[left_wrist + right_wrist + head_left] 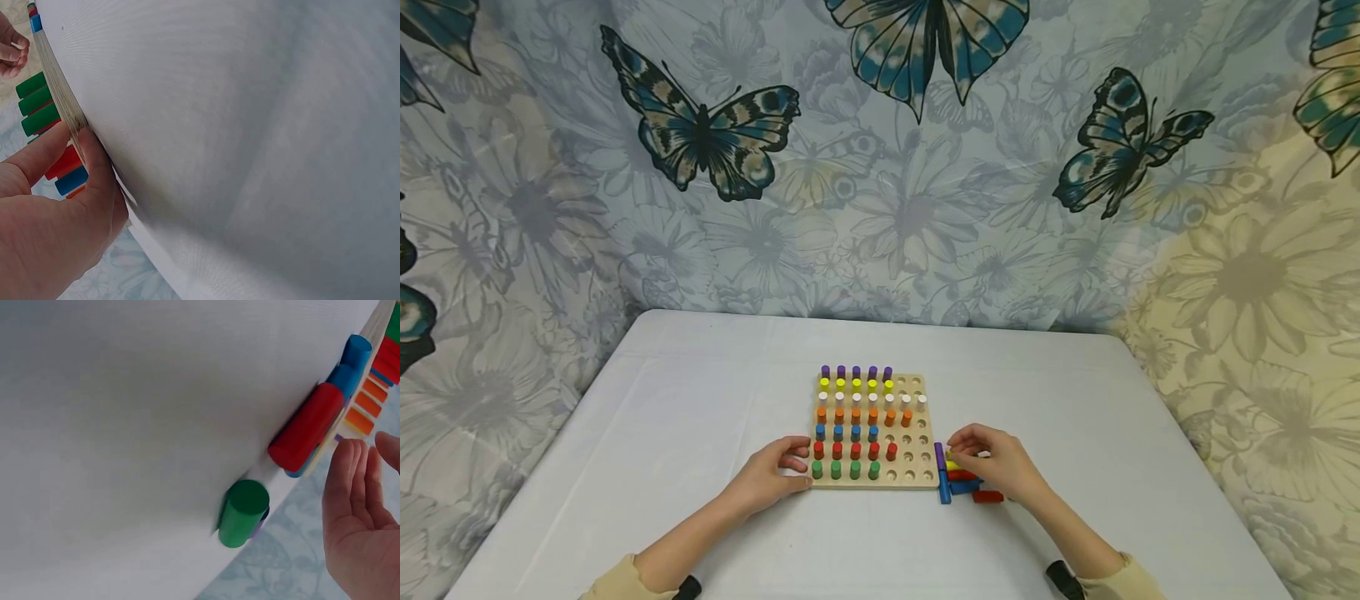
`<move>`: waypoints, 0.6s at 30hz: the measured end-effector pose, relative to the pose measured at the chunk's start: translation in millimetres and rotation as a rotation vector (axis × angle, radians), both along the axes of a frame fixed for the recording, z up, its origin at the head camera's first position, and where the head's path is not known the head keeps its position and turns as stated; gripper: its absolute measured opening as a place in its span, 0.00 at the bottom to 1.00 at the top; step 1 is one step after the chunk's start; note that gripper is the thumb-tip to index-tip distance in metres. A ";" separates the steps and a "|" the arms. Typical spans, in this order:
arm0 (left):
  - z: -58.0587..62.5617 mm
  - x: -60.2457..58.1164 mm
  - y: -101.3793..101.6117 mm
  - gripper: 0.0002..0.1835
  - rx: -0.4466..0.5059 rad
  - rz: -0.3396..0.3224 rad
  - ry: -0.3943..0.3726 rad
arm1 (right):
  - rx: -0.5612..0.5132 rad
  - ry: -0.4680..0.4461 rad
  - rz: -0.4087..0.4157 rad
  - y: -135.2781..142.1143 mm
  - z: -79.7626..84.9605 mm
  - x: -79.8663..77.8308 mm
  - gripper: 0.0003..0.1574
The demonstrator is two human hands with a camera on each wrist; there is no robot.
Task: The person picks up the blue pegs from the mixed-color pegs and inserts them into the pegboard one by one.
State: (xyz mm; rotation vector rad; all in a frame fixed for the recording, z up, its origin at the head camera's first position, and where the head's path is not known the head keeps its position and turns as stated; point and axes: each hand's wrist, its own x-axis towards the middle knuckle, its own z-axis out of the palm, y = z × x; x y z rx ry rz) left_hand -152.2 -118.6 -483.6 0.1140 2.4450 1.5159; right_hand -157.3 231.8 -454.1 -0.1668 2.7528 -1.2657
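A wooden pegboard (910, 479) lies on the table with rows of upright coloured pegs. My left hand (767, 475) holds the board at its near left corner, thumb by the front edge and fingers along the left side. In the left wrist view, the left hand (69, 206) has the board edge (62, 94) between thumb and finger, beside green pegs (39, 103). My right hand (996, 458) hovers over loose pegs right of the board. Its fingers (350, 481) are slightly bent, the thumb apart, with nothing visible between them.
Loose pegs lie by the board's right side: purple (939, 454), yellow (952, 465), blue (966, 487) and red (988, 497). A green peg (244, 512) shows in the right wrist view. White cloth covers the table (737, 358). A butterfly-patterned wall covering (917, 217) stands behind.
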 end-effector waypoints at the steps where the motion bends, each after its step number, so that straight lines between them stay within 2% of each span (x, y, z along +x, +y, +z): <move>1: 0.3 0.0 0.2 0.31 0.000 0.002 -0.003 | 0.000 -0.005 -0.005 2.0 0.3 1.0 0.08; 18: 2.0 2.2 -0.9 0.31 0.007 -0.003 0.010 | 0.097 0.034 -0.068 26.7 1.6 13.1 0.09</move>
